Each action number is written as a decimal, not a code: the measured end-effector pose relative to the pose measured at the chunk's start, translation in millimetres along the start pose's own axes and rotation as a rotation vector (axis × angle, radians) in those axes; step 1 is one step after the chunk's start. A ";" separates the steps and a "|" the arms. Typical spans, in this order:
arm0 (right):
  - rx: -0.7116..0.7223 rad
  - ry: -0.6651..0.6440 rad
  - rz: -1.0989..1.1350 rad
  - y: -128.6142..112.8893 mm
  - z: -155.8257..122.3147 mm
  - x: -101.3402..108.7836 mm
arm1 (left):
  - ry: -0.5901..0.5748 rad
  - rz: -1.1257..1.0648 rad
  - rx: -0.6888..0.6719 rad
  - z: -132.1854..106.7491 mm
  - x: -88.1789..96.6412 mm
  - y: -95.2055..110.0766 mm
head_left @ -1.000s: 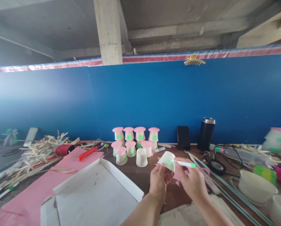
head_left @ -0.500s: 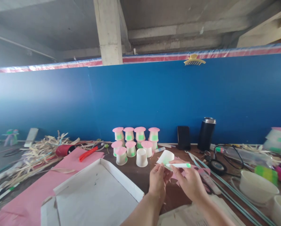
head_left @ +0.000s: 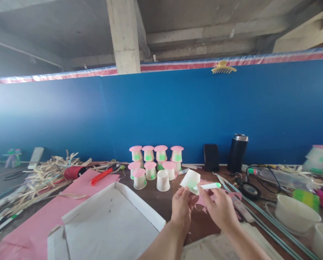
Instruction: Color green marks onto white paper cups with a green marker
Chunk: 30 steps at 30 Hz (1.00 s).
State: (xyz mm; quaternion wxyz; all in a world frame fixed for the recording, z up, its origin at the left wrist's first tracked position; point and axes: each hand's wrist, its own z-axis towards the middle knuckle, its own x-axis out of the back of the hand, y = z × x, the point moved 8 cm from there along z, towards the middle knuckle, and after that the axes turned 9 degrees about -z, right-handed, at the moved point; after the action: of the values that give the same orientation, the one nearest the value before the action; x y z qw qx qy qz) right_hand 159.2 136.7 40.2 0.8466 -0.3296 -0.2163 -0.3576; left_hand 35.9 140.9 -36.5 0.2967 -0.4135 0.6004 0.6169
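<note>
My left hand [head_left: 180,208] is closed around the bottom of a small white paper cup [head_left: 190,179] with a green patch, held tilted above the brown table [head_left: 153,198]. My right hand [head_left: 220,208] grips a white marker with a green cap [head_left: 208,186], its tip against the cup's side. Behind them stand several upturned cups with pink tops and green patches [head_left: 156,161], and one plain white upturned cup [head_left: 162,181].
A shallow white cardboard tray [head_left: 109,220] lies at lower left on pink paper [head_left: 39,220]. Straw scraps [head_left: 42,177], a red cutter [head_left: 101,176], a black phone [head_left: 210,157], a black flask [head_left: 237,153], white bowls [head_left: 295,213] and thin rods [head_left: 261,216] surround the hands.
The cup has been turned in my left hand, so its side faces me instead of its mouth. The marker stays at the cup; my hands rose slightly.
</note>
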 end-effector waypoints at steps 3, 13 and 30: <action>-0.007 0.090 -0.042 5.2 0.3 6.1 | 0.013 -0.003 -0.002 -0.6 0.6 0.9; 0.071 0.069 0.001 -3.2 -0.9 3.4 | -0.018 -0.008 0.013 0.0 1.0 -1.4; 0.059 -0.013 0.015 -1.3 -2.1 -3.9 | 0.003 -0.017 0.005 1.6 3.3 -1.5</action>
State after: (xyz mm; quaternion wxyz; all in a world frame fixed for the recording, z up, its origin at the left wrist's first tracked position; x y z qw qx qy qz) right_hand 156.0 136.3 37.0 0.8570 -0.3085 -0.2297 -0.3429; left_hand 35.3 142.2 -40.2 0.3019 -0.4187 0.5991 0.6121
